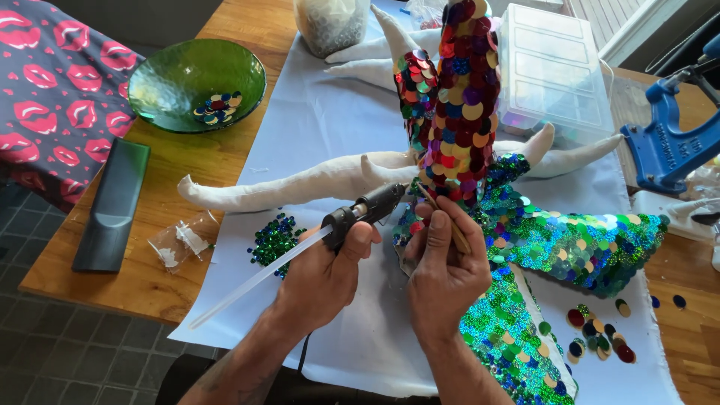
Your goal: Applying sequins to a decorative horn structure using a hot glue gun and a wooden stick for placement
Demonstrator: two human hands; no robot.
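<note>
My left hand [322, 281] grips a black hot glue gun [367, 210] with a clear glue stick [255, 281] poking out its back; the nozzle points at the base of a stuffed fabric sculpture [457, 97] covered in red, purple and gold sequins. My right hand [442, 274] pinches a thin wooden stick [442, 217] against the same spot. Green and blue sequins cover the lower limbs [577, 244]. Bare white stuffed limbs [300, 184] spread out to the left and behind.
A light blue cloth [322, 112] covers the wooden table [202, 161]. A green glass bowl [196, 75] holds sequins. Loose sequin piles lie at the left [274, 238] and lower right [596, 330]. A clear plastic box [551, 71], a blue press tool [667, 146] and a dark flat nozzle [112, 206] stand around.
</note>
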